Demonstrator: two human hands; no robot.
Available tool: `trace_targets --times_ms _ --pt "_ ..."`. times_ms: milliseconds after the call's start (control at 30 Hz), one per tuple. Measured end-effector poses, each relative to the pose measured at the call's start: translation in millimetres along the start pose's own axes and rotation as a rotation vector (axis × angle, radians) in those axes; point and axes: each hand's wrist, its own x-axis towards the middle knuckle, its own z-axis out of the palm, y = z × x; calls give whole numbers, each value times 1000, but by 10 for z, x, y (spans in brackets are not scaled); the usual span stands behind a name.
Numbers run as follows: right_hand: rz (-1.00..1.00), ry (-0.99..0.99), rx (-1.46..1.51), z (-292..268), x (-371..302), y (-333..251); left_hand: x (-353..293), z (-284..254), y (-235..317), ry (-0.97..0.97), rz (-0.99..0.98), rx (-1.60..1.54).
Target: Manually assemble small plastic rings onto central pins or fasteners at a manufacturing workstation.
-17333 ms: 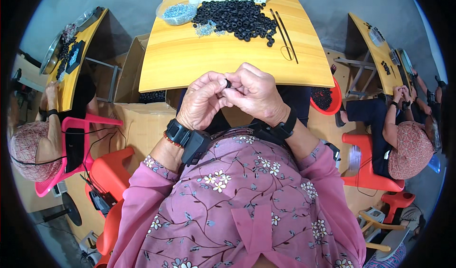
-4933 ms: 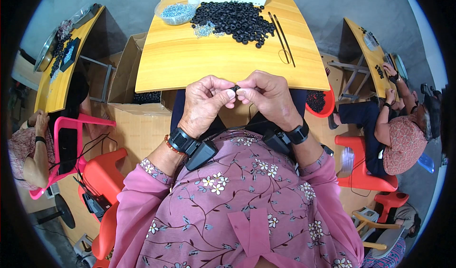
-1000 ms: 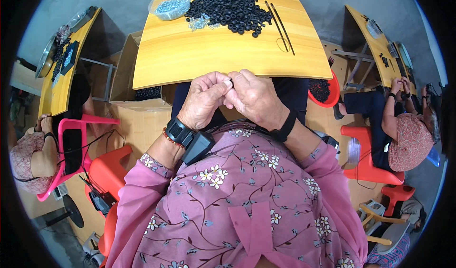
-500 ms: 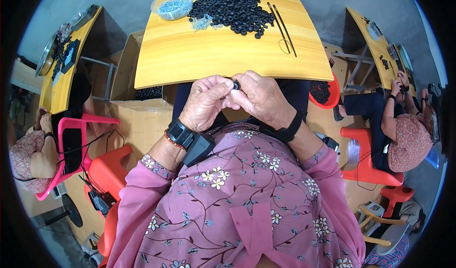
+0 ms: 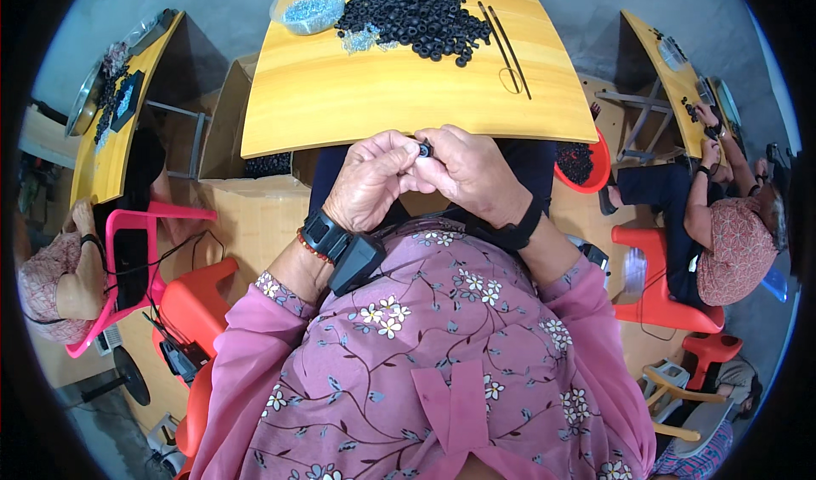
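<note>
Just off the table's front edge, my two hands meet over a small round black ring-shaped part (image 5: 425,149). My right hand (image 5: 476,174) is closed round it, with the thumb and fingers pressed on it. From the other side my left hand (image 5: 372,178) pinches with thumb and forefinger against the same part. Fingers hide most of it, and any smaller piece at the fingertips is too small to make out. Beyond them on the yellow wooden table (image 5: 382,110) lies a big heap of similar black rings (image 5: 416,21).
A clear round tub (image 5: 313,25) of small silvery-blue pieces stands left of the heap, with loose ones (image 5: 361,40) nearby. Two thin dark sticks (image 5: 512,55) lie to its right. A red basin (image 5: 586,170) of black parts and a cardboard box (image 5: 255,184) flank the table. People work at side tables.
My hands stay together on the black ring and shift only slightly, the ring turning a little. On the right, another person's hand has reached farther onto their table.
</note>
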Motion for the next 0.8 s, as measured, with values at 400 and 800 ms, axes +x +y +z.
trace_targets --times_ms 400,800 --pt "-8 -13 -102 82 -43 28 -21 -23 -64 100 45 17" --pt "-55 20 -114 7 -24 10 2 22 22 76 -48 -67"
